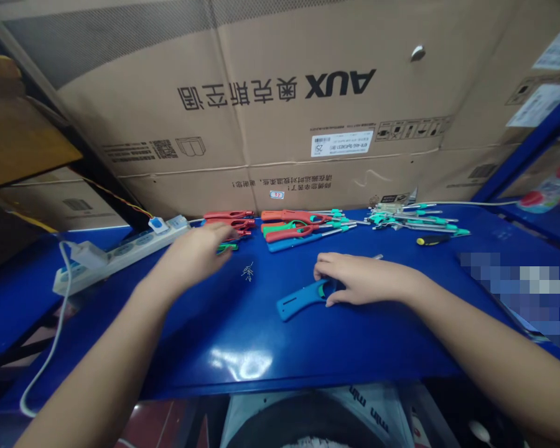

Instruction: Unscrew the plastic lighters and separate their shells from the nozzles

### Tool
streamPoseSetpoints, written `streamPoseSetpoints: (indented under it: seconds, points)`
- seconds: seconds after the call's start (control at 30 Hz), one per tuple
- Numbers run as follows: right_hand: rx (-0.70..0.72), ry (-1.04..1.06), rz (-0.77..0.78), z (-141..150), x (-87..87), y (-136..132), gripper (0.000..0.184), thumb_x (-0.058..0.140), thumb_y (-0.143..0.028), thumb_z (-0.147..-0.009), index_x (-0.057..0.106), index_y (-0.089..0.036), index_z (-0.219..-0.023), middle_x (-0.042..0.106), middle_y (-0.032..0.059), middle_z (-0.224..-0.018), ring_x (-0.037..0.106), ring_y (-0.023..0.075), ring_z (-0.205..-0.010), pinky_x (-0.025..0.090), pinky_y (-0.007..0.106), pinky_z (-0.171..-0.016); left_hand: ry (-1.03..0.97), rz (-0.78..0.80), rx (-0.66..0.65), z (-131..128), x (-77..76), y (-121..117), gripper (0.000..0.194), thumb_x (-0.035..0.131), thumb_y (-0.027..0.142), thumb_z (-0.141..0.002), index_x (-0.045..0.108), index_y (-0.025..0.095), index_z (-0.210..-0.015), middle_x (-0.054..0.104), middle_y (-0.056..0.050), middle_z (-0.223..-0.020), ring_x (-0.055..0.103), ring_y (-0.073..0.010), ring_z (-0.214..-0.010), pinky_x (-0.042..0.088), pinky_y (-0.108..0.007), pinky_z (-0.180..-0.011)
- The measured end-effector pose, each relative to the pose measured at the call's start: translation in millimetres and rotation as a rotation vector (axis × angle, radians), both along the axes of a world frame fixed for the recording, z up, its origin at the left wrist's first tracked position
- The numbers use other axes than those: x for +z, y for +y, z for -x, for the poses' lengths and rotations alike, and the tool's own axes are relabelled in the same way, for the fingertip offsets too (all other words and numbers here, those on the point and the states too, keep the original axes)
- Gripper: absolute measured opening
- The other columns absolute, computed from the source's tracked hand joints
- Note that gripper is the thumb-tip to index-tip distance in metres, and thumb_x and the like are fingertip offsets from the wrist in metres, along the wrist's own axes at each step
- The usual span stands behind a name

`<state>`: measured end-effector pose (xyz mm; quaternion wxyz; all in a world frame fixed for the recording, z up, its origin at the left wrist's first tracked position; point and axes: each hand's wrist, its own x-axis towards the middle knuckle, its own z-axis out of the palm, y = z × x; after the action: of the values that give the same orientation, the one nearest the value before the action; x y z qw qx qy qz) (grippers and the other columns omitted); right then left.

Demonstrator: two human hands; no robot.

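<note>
My right hand (359,278) lies on the blue table (242,348), its fingers curled over the head end of a blue plastic lighter handle (298,300), which lies flat and points left. My left hand (196,255) reaches forward over the table to the stack of red lighter shells (231,221); its fingertips touch a green piece (227,247) beside them. That hand is blurred by motion. A small heap of tiny metal springs (248,271) rests between the two hands.
Red, orange, green and blue lighter bodies (303,227) lie at the back middle, teal-tipped metal tubes (410,219) and a screwdriver (432,239) at the back right. A white power strip (116,255) sits on the left. Large cardboard boxes (280,99) wall off the rear.
</note>
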<state>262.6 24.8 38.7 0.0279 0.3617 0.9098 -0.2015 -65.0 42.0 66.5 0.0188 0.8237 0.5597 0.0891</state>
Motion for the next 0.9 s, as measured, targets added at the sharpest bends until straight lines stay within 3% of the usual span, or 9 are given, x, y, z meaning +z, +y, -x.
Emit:
streamPoseSetpoints:
  seconds: [0.1,0.2,0.3,0.5,0.67,0.9]
  points:
    - [0.031,0.047,-0.066,1,-7.4,1,0.029,0.073,-0.039,-0.087,0.058,-0.02,-0.104,0.058,0.0074,-0.112,0.057,0.025,-0.102,0.044,0.034,-0.081,-0.038,-0.028,-0.295,-49,-21.4,-38,0.032,0.049,0.037,-0.099,0.063,0.02,-0.123,0.068,-0.01,-0.124,0.064,-0.028,-0.113,0.051,-0.042,-0.1]
    - [0.022,0.091,-0.048,2,-10.3,1,0.036,0.073,-0.041,-0.087,0.055,-0.02,-0.11,0.059,0.0074,-0.11,0.057,0.0249,-0.102,0.045,0.034,-0.082,0.008,0.005,-0.392,-81,-49.5,-63,0.038,0.054,0.035,-0.099,0.058,0.016,-0.132,0.065,-0.014,-0.125,0.063,-0.0313,-0.112,0.055,-0.045,-0.095]
    - [0.009,0.078,-0.013,2,-8.9,-1,0.037,0.073,-0.043,-0.086,0.054,-0.019,-0.107,0.06,0.0072,-0.108,0.059,0.0245,-0.099,0.046,0.034,-0.08,-0.034,0.027,-0.389,-89,-67.2,-69,0.035,0.055,0.029,-0.099,0.057,0.013,-0.13,0.064,-0.015,-0.121,0.061,-0.0305,-0.111,0.056,-0.045,-0.094]
    - [0.037,-0.008,-0.106,8,-4.2,-6,0.033,0.072,-0.04,-0.088,0.056,-0.017,-0.106,0.062,0.01,-0.106,0.059,0.0267,-0.099,0.046,0.035,-0.082,-0.104,0.002,-0.381,-87,-71.5,-62,0.029,0.056,0.029,-0.1,0.059,0.015,-0.125,0.061,-0.012,-0.113,0.06,-0.0278,-0.103,0.056,-0.044,-0.092]
    - [0.051,-0.054,-0.19,13,-4.4,-11,0.028,0.071,-0.035,-0.088,0.057,-0.016,-0.102,0.063,0.0122,-0.102,0.059,0.0276,-0.094,0.045,0.036,-0.078,-0.105,-0.002,-0.382,-89,-71.1,-64,0.034,0.056,0.028,-0.099,0.056,0.017,-0.131,0.059,-0.011,-0.112,0.059,-0.0283,-0.102,0.056,-0.045,-0.09]
    - [0.017,0.08,-0.039,7,-5.7,-1,0.034,0.075,-0.04,-0.082,0.054,-0.019,-0.098,0.063,0.0067,-0.098,0.058,0.0205,-0.082,0.043,0.031,-0.07,-0.219,0.022,-0.407,-88,-74.8,-59,0.029,0.051,0.024,-0.101,0.055,0.019,-0.129,0.058,-0.012,-0.117,0.057,-0.0282,-0.106,0.053,-0.047,-0.095]
